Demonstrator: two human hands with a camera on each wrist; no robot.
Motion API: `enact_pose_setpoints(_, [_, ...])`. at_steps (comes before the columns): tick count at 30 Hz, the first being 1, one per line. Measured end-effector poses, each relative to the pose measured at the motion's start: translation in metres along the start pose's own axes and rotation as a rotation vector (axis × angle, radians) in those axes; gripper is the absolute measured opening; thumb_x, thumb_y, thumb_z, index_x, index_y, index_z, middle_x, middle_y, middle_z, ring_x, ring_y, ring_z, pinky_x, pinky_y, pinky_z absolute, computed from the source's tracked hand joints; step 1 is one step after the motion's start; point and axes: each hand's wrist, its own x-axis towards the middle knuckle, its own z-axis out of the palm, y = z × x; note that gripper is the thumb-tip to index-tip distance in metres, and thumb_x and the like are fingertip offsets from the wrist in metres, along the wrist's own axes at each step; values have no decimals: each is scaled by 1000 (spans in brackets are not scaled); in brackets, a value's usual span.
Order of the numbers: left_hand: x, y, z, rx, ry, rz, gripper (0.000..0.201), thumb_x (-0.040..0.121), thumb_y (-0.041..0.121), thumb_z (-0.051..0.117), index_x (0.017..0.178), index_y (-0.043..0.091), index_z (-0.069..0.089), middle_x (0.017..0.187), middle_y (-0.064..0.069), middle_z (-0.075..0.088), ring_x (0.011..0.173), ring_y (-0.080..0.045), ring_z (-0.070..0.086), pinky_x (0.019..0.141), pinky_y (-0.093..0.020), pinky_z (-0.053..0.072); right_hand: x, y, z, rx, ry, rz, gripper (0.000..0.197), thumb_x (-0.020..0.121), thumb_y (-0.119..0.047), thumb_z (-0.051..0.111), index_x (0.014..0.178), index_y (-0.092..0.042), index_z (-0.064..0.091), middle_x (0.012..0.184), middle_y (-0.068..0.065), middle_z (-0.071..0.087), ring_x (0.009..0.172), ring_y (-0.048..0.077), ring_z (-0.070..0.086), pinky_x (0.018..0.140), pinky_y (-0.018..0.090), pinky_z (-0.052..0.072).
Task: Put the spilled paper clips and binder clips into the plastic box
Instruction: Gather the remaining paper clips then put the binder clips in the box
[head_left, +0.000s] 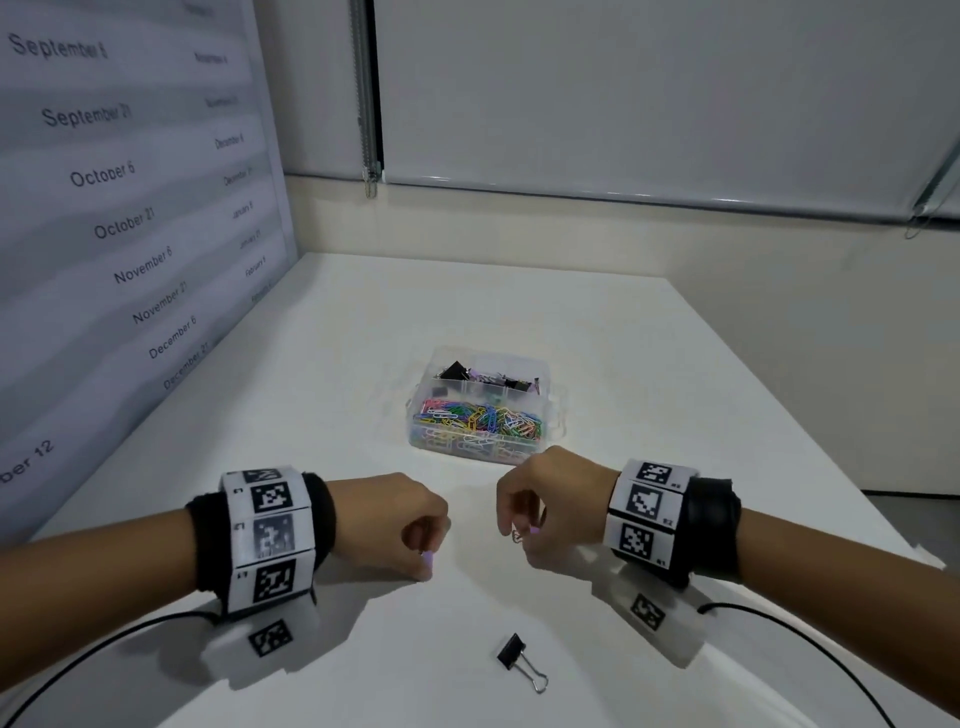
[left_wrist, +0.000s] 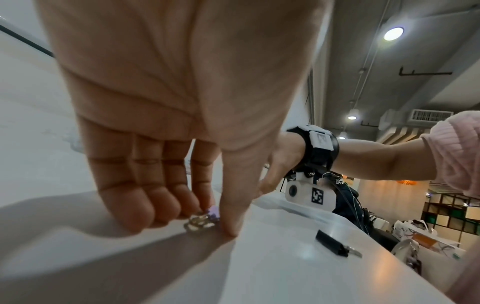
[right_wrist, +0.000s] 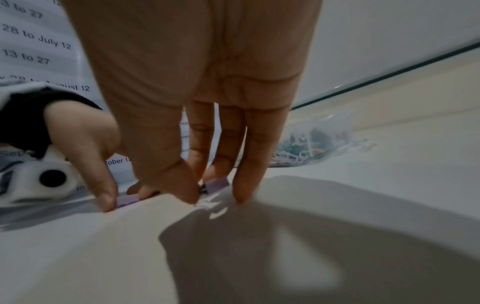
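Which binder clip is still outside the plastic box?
The black binder clip lying alone on the table nearest the person; the others sit in the plastic box far compartments.

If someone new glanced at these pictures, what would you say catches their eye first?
Probably the clear plastic box at the table's centre, its near compartment full of bright paper clips. Next, the left hand and right hand in front of it, each pinching something small at the tabletop. Nearest the viewer lies a lone black binder clip.

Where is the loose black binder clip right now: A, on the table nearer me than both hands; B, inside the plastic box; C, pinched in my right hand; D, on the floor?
A: the black binder clip lies alone on the table, nearer than both hands.
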Motion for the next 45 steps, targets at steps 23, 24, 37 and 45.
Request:
enact_pose_setpoints(23, [10,-3,-6,-82,-51,-19,16,88,9,42,88,20,54,70,3,63,60,-2,51,65,-15,39,-22,-18,13,148,-302,-188,24,69,-20,77,92,-23,71,83,-2,69,71,1,55,68,15,42])
enact_pose_setpoints(24, [10,-3,-7,-81,-66,-19,15,89,10,42,89,19,54,72,2,64,64,-7,53,66,-17,39,-20,-17,13,146,-299,-170,23,68,-21,78,89,-23,71,85,-1,70,71,3,56,68,18,44])
enact_pose_setpoints(37, [59,-12,-89,-293,455,-42,16,91,8,46,99,15,58,77,4,66,54,3,54,43,-3,36,-14,-17,10,101,-286,-337,34,77,-11,65,107,-26,68,82,-7,59,74,-1,51,69,5,36])
enact_pose_setpoints(45, [107,-31,-98,-364,475,-230,16,90,5,52,105,2,59,94,-14,70,58,-8,55,54,-21,47,-2,-11,3,27,-230,-121,22,77,-30,70,92,-16,64,61,-7,53,60,7,48,58,16,36])
